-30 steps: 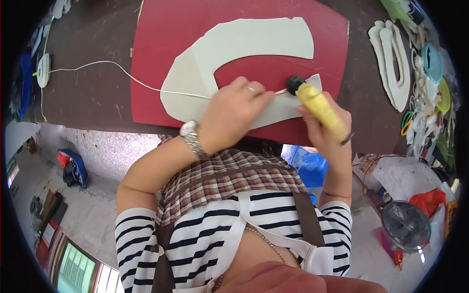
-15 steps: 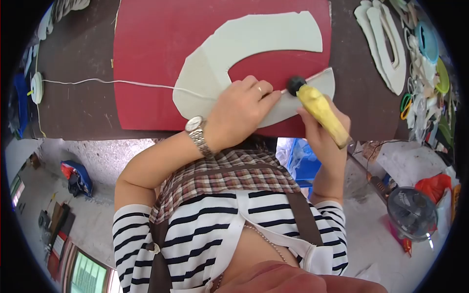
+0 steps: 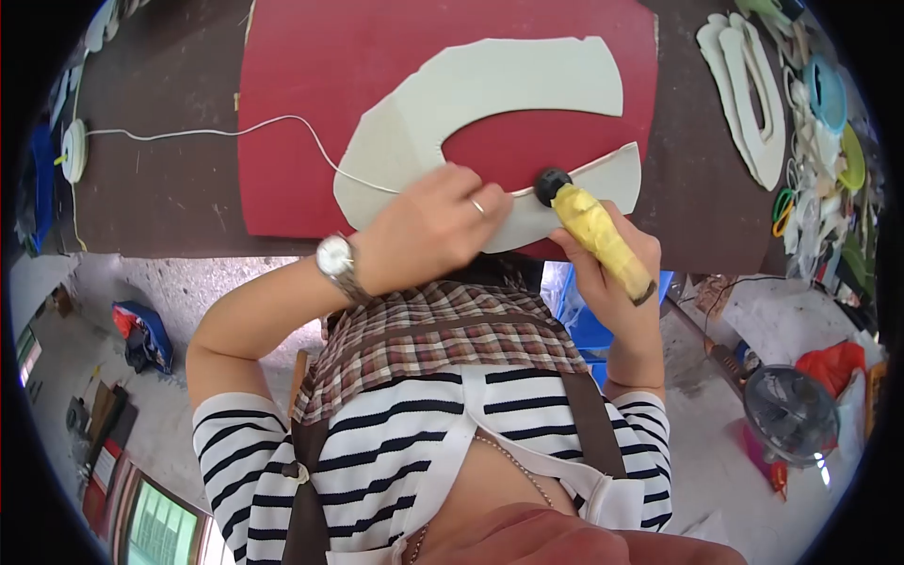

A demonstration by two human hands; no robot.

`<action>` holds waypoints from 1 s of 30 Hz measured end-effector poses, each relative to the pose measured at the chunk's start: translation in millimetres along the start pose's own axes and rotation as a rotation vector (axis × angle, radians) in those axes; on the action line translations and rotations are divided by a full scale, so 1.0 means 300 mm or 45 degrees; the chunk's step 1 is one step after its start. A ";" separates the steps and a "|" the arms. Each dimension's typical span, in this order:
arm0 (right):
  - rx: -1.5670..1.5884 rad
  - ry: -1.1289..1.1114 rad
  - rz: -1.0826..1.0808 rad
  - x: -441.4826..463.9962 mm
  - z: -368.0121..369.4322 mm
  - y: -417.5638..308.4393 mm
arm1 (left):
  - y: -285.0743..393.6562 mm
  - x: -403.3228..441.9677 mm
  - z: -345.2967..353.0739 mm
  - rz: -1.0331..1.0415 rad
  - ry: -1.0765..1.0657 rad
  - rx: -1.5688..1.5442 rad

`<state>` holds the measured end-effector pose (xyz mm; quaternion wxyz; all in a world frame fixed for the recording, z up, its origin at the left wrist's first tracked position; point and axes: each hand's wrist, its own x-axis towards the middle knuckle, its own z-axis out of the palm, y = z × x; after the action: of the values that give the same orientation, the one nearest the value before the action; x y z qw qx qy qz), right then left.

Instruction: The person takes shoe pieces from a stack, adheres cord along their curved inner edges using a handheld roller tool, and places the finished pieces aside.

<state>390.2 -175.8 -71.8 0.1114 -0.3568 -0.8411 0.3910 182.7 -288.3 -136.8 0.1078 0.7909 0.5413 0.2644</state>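
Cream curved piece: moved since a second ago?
Yes. The cream curved piece has shifted right, nearer the right edge of the red board.

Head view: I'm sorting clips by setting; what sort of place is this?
Likely a small workshop: a curved pale piece on a red board, a yellow-handled tool and white cord.

Striped white top [image 3: 395, 433], brown plaid apron [image 3: 452, 325], silver watch [image 3: 336, 256], ring [image 3: 477, 206], beaded necklace [image 3: 516, 465]

The head-worn camera looks steeply down on the table [image 3: 169, 198], close by.
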 end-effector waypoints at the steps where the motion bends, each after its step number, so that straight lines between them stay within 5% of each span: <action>1: 0.031 0.013 0.035 0.001 0.003 -0.004 | 0.020 0.004 0.008 0.052 0.013 0.174; 5: -0.067 -0.112 0.003 -0.006 0.035 -0.030 | -0.091 -0.015 -0.054 -0.011 0.040 -0.288; 9: 0.018 0.070 -0.053 0.009 0.040 -0.071 | -0.004 -0.035 -0.049 0.065 -0.069 0.131; 12: -0.128 -0.179 -0.078 0.006 0.068 -0.050 | -0.081 -0.072 -0.072 -0.147 0.126 -0.272; 14: 0.043 -0.183 -0.048 0.034 0.021 -0.045 | -0.053 -0.058 -0.040 -0.186 0.151 -0.166; 16: 0.109 0.167 -0.144 0.042 0.007 -0.012 | 0.025 0.022 0.014 -0.303 0.130 -0.119; 19: 0.183 0.312 0.095 0.037 -0.032 -0.027 | 0.072 0.116 0.104 -0.333 0.224 -0.064; 24: -0.213 0.061 -0.084 0.053 -0.026 0.023 | 0.037 0.072 0.063 -0.306 0.411 -0.096; 26: 0.045 0.068 0.091 0.071 -0.034 -0.002 | 0.071 0.051 0.076 -0.228 0.241 0.027; 30: -0.007 0.111 -0.101 0.031 -0.014 -0.021 | 0.068 0.050 0.036 -0.235 0.097 0.026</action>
<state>382.3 -169.6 -65.2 0.1623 -0.3400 -0.8500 0.3682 208.9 -281.3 -131.8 0.1029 0.7280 0.6184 0.2775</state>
